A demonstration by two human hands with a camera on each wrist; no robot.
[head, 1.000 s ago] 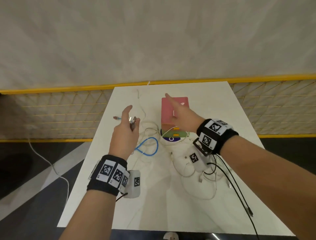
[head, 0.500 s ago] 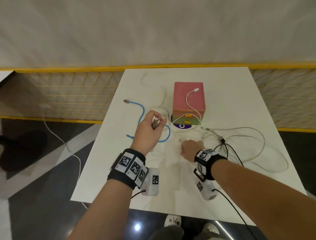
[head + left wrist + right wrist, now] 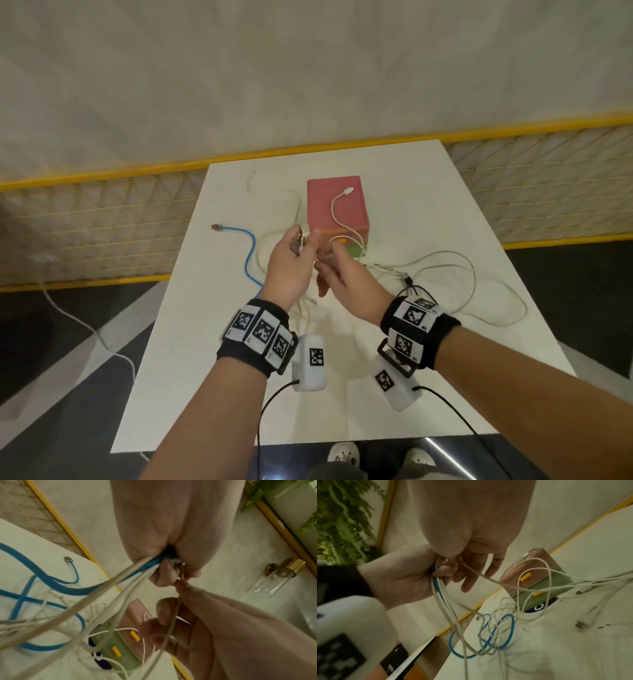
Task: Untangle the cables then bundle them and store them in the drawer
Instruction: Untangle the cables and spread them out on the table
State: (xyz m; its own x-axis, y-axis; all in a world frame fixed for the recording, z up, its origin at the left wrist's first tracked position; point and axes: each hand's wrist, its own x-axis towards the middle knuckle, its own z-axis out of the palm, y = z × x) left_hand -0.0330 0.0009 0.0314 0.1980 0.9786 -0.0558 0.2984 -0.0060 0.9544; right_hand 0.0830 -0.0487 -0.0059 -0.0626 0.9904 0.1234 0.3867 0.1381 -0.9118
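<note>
My left hand (image 3: 303, 240) is raised over the white table (image 3: 428, 205) and grips a bunch of cable ends, one blue cable (image 3: 251, 246) and several white ones (image 3: 106, 588). They hang from the fist (image 3: 440, 568) into a tangle on the table. My right hand (image 3: 325, 260) is right against it, thumb and fingers (image 3: 479, 561) pinching one thin white cable (image 3: 488, 578) that runs off to the right. Just behind the hands stands the small drawer box (image 3: 335, 205), pink on top, green below, with yellow handles. Another white cable's plug (image 3: 349, 191) lies on its top.
Loose white cable loops (image 3: 472, 274) and a short black lead (image 3: 407, 281) spread over the table's right half. The blue cable's far plug (image 3: 216, 226) lies near the left edge. A yellow-railed mesh fence (image 3: 102, 212) runs behind the table. A white cord (image 3: 102, 339) trails on the floor.
My right hand has risen from the table and come up to my left hand, taking hold of a white cable. The left hand has lifted its cable ends a little higher.
</note>
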